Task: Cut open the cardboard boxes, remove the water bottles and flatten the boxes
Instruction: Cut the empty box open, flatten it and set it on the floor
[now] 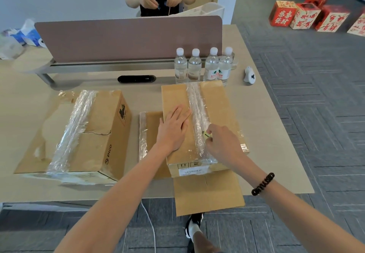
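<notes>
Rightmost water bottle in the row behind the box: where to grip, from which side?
Probably grip the rightmost bottle round its upper body, coming from the right. It stands upright; the next bottle crowds its left, and the box stands close in front of its base.

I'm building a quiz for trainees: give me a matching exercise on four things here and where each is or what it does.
1 left hand
2 right hand
3 water bottles
4 red boxes

A on the floor
B flat on the box top
C upright in a row behind the box
D gripping the yellow cutter at the tape

Pairs: 1-B, 2-D, 3-C, 4-A
</notes>
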The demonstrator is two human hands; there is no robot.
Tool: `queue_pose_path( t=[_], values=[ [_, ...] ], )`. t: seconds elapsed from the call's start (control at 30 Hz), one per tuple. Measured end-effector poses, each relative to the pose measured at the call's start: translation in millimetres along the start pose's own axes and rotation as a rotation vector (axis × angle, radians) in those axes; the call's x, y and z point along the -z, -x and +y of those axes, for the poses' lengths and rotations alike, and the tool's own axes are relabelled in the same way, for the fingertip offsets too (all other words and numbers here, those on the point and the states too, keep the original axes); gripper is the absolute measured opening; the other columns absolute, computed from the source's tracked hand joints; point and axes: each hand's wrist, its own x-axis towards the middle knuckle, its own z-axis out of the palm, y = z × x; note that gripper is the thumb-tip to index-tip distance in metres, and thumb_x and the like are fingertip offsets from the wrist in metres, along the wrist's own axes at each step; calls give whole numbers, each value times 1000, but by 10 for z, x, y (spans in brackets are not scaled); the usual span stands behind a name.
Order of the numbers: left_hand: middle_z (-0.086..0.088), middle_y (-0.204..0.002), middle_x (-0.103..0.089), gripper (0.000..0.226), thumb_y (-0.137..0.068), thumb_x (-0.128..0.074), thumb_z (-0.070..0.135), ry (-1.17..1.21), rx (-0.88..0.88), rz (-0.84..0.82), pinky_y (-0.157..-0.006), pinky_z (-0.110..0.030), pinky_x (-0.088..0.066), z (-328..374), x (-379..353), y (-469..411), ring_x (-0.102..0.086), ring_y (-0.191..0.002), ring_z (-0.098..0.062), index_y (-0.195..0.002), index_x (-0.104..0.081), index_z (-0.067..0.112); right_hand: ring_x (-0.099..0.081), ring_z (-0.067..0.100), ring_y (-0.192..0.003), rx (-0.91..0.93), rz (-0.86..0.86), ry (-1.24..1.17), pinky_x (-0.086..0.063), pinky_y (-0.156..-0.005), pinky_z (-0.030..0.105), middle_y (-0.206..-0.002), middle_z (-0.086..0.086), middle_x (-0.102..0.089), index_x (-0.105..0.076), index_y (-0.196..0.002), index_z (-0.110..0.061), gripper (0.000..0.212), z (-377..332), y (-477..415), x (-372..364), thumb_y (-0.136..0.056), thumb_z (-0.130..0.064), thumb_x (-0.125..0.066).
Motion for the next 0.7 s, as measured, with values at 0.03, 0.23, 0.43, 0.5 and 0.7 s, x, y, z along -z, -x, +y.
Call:
queue_pose_path(
  t=[0.03,0.23,0.43,0.5,0.7],
  values=[
    [13,-163,-12,46,-106,-22,41,-2,-1,3,-118,-58,-17,6,3,4,0,-150,-6,-151,-27,43,-61,30,-83,3,-5,4,-49,-70,35,-97,13,-63,-59,-112,-3,27,3,42,-9,-89,-4,-45],
    [12,-163,-15,45,-106,-24,40,3,-8,20,-118,-58,-17,18,11,9,-3,-150,-8,-150,-29,42,-51,25,-76,38,15,61,-37,-62,31,-86,5,-52,-55,-115,-7,25,76,297,-74,-93,-8,-43],
    [12,-163,-17,45,-105,-24,41,-1,-14,26,-118,-58,-20,-4,1,2,-5,-150,-7,-150,-30,41,-51,20,-63,58,42,30,-37,-53,30,-76,3,-52,-53,-111,-9,19,168,504,-161,-95,-11,-43],
    [12,-162,-17,45,-105,-24,42,4,-9,21,-118,-58,-21,-15,-3,-7,-5,-150,-7,-150,-31,42,-47,17,-59,41,44,-7,-37,-53,30,-74,3,-53,-54,-109,-10,18,205,528,-166,-94,-10,-44],
    [11,-163,-15,46,-106,-21,41,-95,-14,3,-118,-62,-12,19,17,6,-2,-151,-8,-152,-25,41,-44,12,-55,9,32,-76,-29,-47,25,-74,1,-59,-56,-112,-17,22,366,599,-183,-92,-12,-48]
  ],
)
